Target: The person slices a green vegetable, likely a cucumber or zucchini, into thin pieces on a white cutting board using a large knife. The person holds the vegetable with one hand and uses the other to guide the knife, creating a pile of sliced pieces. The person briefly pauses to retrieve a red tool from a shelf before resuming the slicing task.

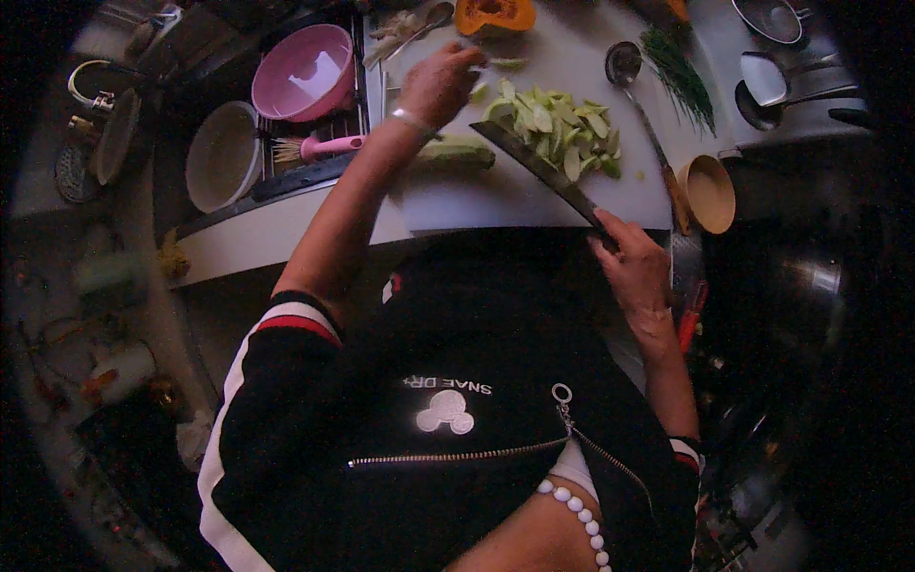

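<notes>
My right hand (pixel 632 264) grips the handle of a cleaver-like kitchen knife (pixel 540 168), its blade slanting up and left over the white cutting board (pixel 457 207). Sliced pale green vegetable pieces (pixel 565 129) lie heaped just beyond the blade. My left hand (pixel 439 86) is raised over the board's left part, fingers bent; a small pale thing seems to be at its fingertips, too blurred to name. Below that hand lies an uncut length of green vegetable (pixel 457 154), partly behind my wrist. A thin green piece (pixel 507 63) rests near a cut orange pumpkin (pixel 495 14).
Left of the board stand a pink bowl (pixel 304 71), a pale bowl (pixel 223 156) and a pink-handled brush (pixel 332 146). To the right are a ladle (pixel 647 129), dark green herbs (pixel 679 75), a small tan bowl (pixel 708 193) and a metal spatula (pixel 765 77).
</notes>
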A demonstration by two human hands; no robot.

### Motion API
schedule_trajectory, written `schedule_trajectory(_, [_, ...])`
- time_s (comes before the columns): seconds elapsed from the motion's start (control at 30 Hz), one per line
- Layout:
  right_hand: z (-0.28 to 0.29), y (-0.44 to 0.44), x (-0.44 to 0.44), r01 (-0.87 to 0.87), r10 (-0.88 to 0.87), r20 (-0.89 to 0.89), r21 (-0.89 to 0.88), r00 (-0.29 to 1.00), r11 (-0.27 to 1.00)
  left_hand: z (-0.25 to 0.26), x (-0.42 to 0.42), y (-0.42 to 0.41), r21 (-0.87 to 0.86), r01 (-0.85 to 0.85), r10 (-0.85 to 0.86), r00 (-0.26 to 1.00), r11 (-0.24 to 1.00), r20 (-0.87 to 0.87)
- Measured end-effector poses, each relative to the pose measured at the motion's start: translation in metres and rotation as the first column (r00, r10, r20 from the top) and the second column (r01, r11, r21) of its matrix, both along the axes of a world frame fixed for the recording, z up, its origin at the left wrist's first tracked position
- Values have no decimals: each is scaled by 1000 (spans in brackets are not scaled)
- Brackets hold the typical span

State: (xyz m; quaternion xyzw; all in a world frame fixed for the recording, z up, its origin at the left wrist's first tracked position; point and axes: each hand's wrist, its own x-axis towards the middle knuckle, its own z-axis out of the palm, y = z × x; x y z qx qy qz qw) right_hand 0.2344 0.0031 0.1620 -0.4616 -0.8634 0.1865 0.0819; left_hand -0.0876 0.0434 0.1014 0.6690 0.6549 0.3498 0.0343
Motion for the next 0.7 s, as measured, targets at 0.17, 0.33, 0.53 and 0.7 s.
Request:
schedule_trajectory(0.17, [0, -3, -12, 121, -194, -164, -372, 967, 920, -31, -8, -82, -245, 23, -19, 1000, 969, 21])
schedule_trajectory(0.33, [-7, 2, -22, 40, -167, -274, -417, 947, 908, -40, 15, -94, -92, 2, -11, 995, 996, -97])
schedule_trajectory(0.53, [2, 2, -25, -12, -58, -164, -399, 985, 917, -51, 24, -99, -18, -97, 93, 984, 995, -151])
schedule_trajectory(0.7, [3, -5, -18, -45, -3, -163, -292, 987, 955, -55, 37, -103, -3, -180, 177, 968, 984, -180])
